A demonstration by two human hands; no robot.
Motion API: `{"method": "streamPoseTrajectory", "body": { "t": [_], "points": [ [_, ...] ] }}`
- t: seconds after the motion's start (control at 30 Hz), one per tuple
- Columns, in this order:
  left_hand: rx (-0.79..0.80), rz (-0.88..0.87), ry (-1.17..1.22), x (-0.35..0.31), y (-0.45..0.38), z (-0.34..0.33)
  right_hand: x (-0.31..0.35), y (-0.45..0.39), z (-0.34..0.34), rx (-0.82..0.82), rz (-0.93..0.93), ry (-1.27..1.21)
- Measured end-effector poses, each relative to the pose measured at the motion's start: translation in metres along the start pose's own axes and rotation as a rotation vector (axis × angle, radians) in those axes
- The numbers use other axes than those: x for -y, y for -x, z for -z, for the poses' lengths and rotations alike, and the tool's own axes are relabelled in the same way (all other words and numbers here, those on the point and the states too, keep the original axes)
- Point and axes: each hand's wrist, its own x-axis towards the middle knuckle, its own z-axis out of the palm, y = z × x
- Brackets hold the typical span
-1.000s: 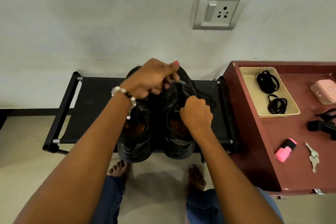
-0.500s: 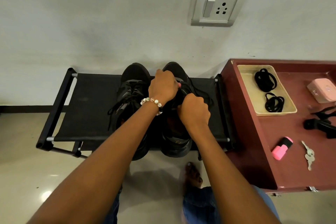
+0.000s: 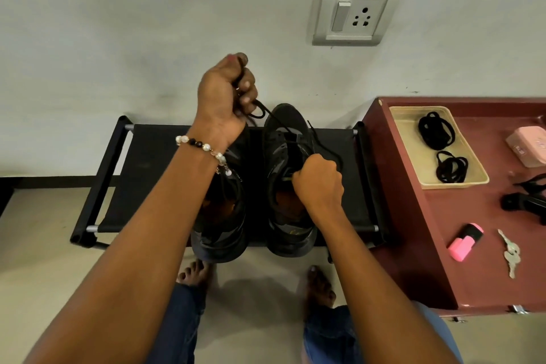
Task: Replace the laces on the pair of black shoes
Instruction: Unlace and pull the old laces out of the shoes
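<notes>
Two black shoes stand side by side on a low black rack (image 3: 147, 174). My left arm crosses over the left shoe (image 3: 220, 224) and hides much of it. My left hand (image 3: 226, 91) is raised above the toes and grips the black lace (image 3: 267, 115), which runs taut down into the eyelets of the right shoe (image 3: 285, 139). My right hand (image 3: 320, 182) is curled at that shoe's tongue and holds it down. Another loose end of lace trails off the shoe's right side.
A maroon cabinet (image 3: 437, 245) stands right of the rack. On it lie a beige tray (image 3: 469, 154) with two coiled black laces (image 3: 435, 133), a pink box (image 3: 529, 146), a pink highlighter (image 3: 465, 242), keys (image 3: 511, 254) and a black object (image 3: 523, 201). My bare feet are below the rack.
My left hand has risen from the right shoe's eyelets, drawing the lace up and out towards the wall. My right hand stays at the tongue.
</notes>
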Motion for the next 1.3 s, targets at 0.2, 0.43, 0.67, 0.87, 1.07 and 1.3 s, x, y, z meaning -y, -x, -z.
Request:
{"method": "streamPoseTrajectory", "body": {
  "t": [0.2, 0.43, 0.67, 0.87, 1.07, 1.3],
  "points": [
    [0.044, -0.166, -1.128, 0.049, 0.002, -0.006, 0.001, 0.000, 0.001, 0.008, -0.010, 0.005],
    [0.014, -0.180, -1.689, 0.094, -0.007, -0.006, 0.001, -0.001, 0.001, 0.028, -0.005, 0.011],
    [0.052, 0.009, -1.336, 0.085, -0.010, -0.004, 0.000, 0.000, 0.000, 0.008, -0.012, 0.013],
    [0.011, 0.192, -0.377, 0.033, -0.004, -0.004, 0.001, 0.000, 0.002, 0.005, -0.010, 0.010],
    [0.030, 0.193, -0.270, 0.037, -0.005, -0.001, 0.003, -0.001, 0.001, 0.015, 0.002, 0.002],
    [0.024, -0.136, -1.262, 0.082, -0.009, 0.007, 0.006, 0.001, 0.003, 0.022, 0.016, 0.019]
  ]
}}
